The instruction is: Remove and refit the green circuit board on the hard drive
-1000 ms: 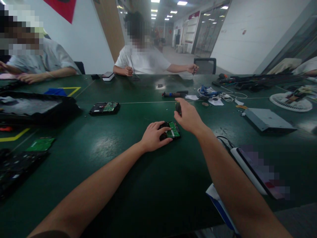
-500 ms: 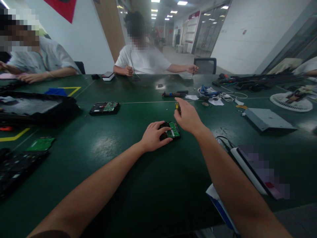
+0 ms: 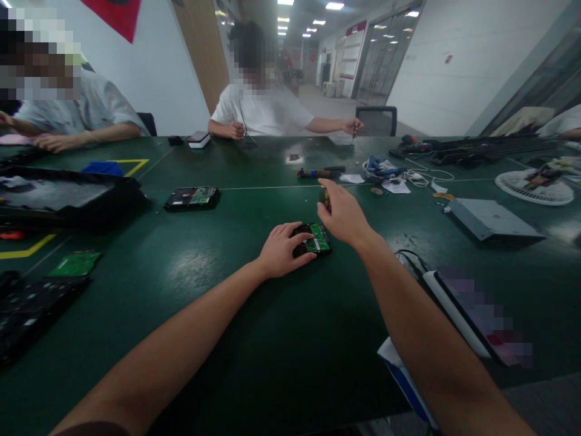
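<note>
A hard drive (image 3: 319, 240) lies on the green table, its green circuit board facing up. Spread over its left part, my left hand (image 3: 284, 251) grips it against the tabletop, thumb at the near edge and fingers at the far side. My right hand (image 3: 344, 212) is raised just beyond the drive's right end. Its fingers are closed around a screwdriver (image 3: 324, 197) with a yellow and black handle; the tip is not clearly visible. Another hard drive (image 3: 191, 198) lies to the left, further away.
Black casings (image 3: 59, 197) and a green circuit board (image 3: 75, 264) lie at left. On the right are a grey metal box (image 3: 492, 218), a white slatted round part (image 3: 533, 189) and a phone-like device (image 3: 472, 315) with a cable. Two people sit across the table (image 3: 254, 321).
My right hand has shifted very slightly left, and the screwdriver handle in it has turned a little. My left hand and the hard drive have stayed put.
</note>
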Available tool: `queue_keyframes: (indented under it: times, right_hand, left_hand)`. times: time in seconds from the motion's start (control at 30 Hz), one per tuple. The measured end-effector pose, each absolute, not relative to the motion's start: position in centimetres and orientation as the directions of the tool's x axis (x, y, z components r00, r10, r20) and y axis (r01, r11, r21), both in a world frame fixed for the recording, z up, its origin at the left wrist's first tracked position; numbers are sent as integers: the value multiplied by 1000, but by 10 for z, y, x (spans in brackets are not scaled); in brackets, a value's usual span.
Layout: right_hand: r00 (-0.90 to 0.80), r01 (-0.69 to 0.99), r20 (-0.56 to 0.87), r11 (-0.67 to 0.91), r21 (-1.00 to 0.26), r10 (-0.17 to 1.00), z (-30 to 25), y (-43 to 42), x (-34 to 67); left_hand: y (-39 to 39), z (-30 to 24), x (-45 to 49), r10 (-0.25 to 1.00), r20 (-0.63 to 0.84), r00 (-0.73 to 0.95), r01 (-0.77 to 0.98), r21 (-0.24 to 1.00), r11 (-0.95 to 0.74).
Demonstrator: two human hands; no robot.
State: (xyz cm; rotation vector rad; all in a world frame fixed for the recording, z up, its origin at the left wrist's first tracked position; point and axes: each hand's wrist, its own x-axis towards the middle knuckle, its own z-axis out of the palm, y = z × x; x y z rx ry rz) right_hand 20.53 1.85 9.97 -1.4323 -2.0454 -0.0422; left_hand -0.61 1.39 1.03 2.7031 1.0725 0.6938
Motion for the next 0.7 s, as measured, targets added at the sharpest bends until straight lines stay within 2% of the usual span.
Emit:
queue_keyframes:
  times: [0.27, 0.47, 0.7]
  right_hand:
    - [-130, 903, 516, 316, -292, 847, 103, 18, 209]
    - [-149, 856, 547, 384, -346, 824, 104, 19, 207]
    - [-176, 889, 516, 360, -283, 839, 108, 15, 209]
  left_hand:
    - [14, 11, -6, 678, 368, 636, 612, 296, -734]
    - [14, 10, -7, 673, 364, 644, 607, 293, -739]
    - [14, 11, -7, 672, 365, 644, 600, 304, -740]
